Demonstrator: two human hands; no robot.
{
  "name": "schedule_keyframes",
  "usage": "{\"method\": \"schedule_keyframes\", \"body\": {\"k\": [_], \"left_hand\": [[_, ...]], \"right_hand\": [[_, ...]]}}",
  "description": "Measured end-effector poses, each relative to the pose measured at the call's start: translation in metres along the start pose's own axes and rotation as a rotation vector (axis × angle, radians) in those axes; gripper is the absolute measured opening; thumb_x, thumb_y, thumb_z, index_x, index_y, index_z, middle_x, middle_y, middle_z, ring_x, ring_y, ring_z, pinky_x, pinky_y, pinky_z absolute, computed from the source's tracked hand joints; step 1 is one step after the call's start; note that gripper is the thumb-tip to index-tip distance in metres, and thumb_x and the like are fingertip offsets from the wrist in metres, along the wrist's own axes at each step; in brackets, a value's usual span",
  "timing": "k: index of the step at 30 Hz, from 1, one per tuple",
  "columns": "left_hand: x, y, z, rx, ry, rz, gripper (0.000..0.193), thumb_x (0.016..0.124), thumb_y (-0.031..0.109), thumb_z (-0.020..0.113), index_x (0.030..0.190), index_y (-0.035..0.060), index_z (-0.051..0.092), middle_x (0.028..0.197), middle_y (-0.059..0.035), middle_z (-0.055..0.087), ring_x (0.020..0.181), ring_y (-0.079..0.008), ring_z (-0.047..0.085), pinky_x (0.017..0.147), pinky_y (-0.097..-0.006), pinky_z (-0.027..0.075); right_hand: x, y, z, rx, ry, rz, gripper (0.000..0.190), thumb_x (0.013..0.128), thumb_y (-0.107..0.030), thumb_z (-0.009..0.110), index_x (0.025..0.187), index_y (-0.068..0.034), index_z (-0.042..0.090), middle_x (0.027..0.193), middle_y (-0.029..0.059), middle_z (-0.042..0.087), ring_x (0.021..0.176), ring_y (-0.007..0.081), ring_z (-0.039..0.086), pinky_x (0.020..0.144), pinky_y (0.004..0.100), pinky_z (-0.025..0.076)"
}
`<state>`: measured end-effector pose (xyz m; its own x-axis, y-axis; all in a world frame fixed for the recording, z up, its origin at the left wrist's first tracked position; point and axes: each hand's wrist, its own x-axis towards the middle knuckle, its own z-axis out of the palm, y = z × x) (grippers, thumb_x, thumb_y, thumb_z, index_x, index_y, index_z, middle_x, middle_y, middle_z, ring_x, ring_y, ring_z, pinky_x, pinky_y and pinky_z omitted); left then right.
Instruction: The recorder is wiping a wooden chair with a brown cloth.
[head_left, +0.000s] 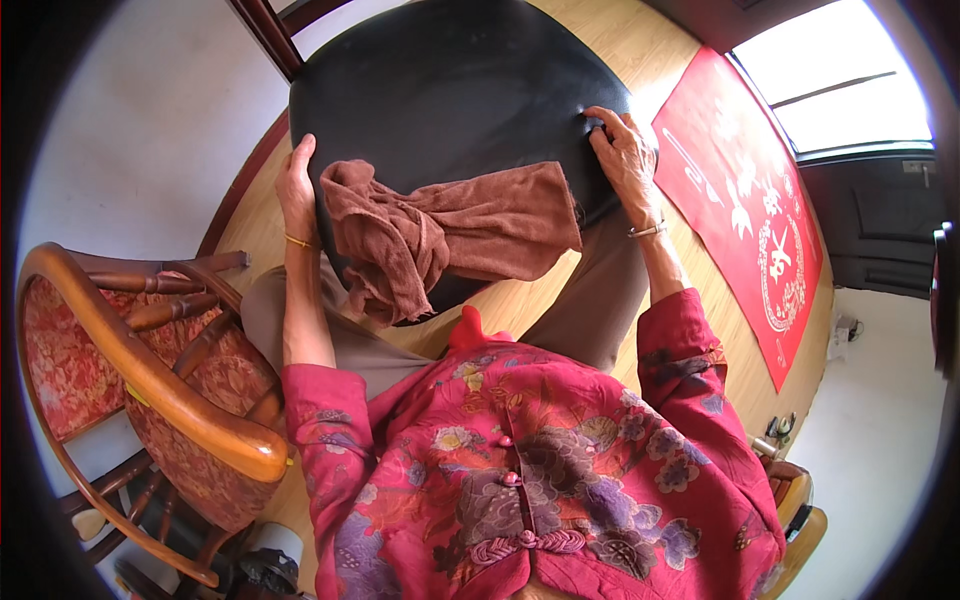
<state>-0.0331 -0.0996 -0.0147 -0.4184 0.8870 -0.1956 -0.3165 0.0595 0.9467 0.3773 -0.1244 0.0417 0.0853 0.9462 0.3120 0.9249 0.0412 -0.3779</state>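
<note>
A black padded seat (465, 97), smooth like leather, fills the upper middle of the head view. My left hand (298, 176) rests against its left edge, thumb up, fingers partly hidden behind the rim. At the right edge my right hand (621, 154) touches the seat with bent fingers, and its index fingertip presses a dent in the black cover. Between my hands a brown cloth (465, 229) lies across the near part of the seat, bunched on the left and flatter on the right. Neither hand touches the cloth.
To the left stands a wooden armchair (172, 390) with red patterned upholstery. A red mat (742, 217) with pale decoration lies on the wood floor at the right, near a dark door (870, 217). Dark wooden posts (268, 37) rise behind the seat's left side.
</note>
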Motion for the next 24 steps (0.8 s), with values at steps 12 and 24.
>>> {"method": "schedule_keyframes", "body": {"k": [12, 24], "left_hand": [[0.016, -0.012, -0.009, -0.001, -0.029, -0.039, 0.043, 0.089, 0.029, 0.070, 0.107, -0.0093, 0.066, 0.103, -0.0117, 0.066, 0.091, -0.0187, 0.061, 0.083, -0.0296, 0.049], [0.013, -0.010, -0.008, -0.030, -0.104, -0.074, 0.038, 0.091, 0.030, 0.067, 0.101, -0.0070, 0.068, 0.097, -0.0089, 0.067, 0.086, -0.0166, 0.061, 0.079, -0.0299, 0.050]], "right_hand": [[-0.011, 0.002, 0.002, 0.586, 0.103, 0.412, 0.035, 0.080, -0.012, 0.070, 0.115, -0.013, 0.069, 0.090, 0.0011, 0.066, 0.081, 0.0101, 0.060, 0.073, 0.0285, 0.049], [-0.077, -0.131, 0.026, 0.190, -0.246, -0.769, 0.066, 0.079, -0.039, 0.074, 0.134, -0.009, 0.052, 0.139, 0.0105, 0.053, 0.134, 0.0312, 0.045, 0.112, 0.0547, 0.032]]}}
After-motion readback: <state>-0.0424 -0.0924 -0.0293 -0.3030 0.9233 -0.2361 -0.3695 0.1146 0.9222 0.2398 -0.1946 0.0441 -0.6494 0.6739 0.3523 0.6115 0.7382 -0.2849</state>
